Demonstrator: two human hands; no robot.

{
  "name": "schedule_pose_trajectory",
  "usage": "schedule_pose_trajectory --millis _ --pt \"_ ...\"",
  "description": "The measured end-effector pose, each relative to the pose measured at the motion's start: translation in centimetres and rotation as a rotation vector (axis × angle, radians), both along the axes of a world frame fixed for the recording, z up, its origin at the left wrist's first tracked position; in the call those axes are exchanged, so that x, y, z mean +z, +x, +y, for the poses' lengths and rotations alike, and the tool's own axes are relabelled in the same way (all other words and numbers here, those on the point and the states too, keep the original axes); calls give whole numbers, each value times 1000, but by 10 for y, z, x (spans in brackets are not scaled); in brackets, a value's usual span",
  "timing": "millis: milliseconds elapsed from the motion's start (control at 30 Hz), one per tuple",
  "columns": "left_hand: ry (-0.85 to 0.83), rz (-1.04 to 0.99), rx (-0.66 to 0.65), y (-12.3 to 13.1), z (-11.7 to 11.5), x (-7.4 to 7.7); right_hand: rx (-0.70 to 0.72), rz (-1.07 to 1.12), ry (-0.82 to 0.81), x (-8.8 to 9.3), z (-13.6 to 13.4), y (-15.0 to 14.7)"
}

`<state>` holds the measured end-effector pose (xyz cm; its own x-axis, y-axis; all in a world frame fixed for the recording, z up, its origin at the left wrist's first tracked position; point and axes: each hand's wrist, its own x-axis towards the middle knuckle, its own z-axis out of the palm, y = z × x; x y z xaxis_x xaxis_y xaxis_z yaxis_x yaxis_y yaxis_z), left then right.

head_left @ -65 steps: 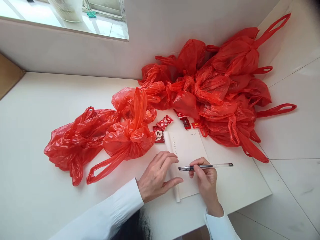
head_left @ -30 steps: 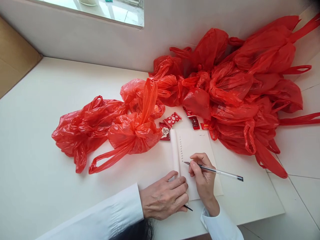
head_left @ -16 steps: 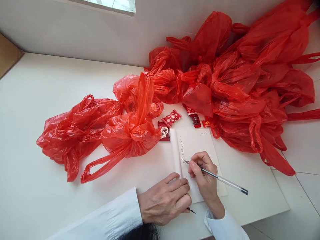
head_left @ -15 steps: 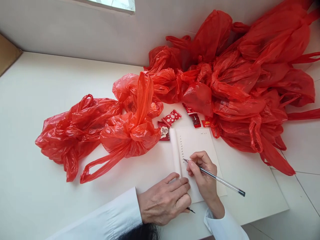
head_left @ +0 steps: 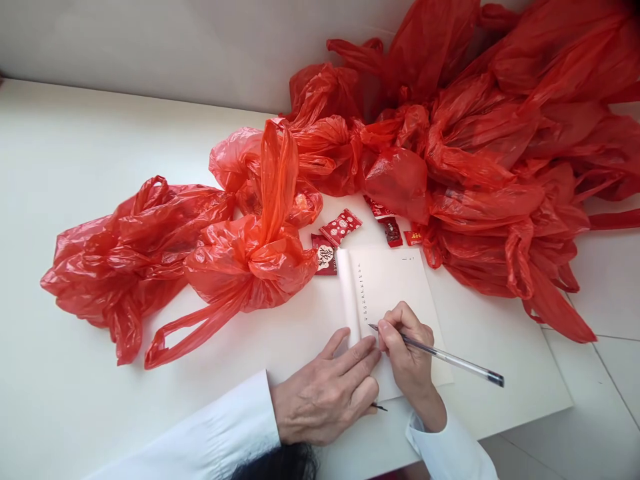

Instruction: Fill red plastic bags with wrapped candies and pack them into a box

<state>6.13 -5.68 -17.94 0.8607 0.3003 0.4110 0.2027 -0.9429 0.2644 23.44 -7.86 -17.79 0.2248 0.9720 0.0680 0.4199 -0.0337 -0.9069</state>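
Observation:
My right hand [head_left: 409, 343] pinches a clear-barrelled pen [head_left: 450, 359] with a dark cap end. Its tip rests at the foot of a column of small handwritten characters on the white page of a notebook [head_left: 400, 287]. Fingers outstretched, my left hand [head_left: 333, 390] lies over the lower left of the notebook, by its curled-back pages [head_left: 349, 293]. A thin dark pointed thing [head_left: 381, 407] pokes out from under the left hand; the rest of it is hidden. Above the notebook lie small red wrapped packets [head_left: 341, 227], one dark red with a pale emblem [head_left: 326, 257].
Knotted red plastic bags [head_left: 255, 267] lie left of the notebook on the white table [head_left: 90, 393]. A large heap of red bags [head_left: 500, 173] stands at the right, against the wall [head_left: 150, 47]. Dark hair [head_left: 280, 463] shows at the bottom edge. Floor tiles lie beyond the table's right edge.
The pen tip has moved a little down the page, below the last characters. My view has tilted down slightly, so the window edge and the brown box corner have left the picture.

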Motion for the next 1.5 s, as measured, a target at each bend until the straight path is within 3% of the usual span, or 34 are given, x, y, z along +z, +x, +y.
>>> schedule_pose_trajectory --millis 867,1500 --pt "-45 -9 -9 -1 1 1 28 -139 19 1 -2 0" --pt "-56 0 -18 0 3 4 20 -108 -15 2 -2 -1"
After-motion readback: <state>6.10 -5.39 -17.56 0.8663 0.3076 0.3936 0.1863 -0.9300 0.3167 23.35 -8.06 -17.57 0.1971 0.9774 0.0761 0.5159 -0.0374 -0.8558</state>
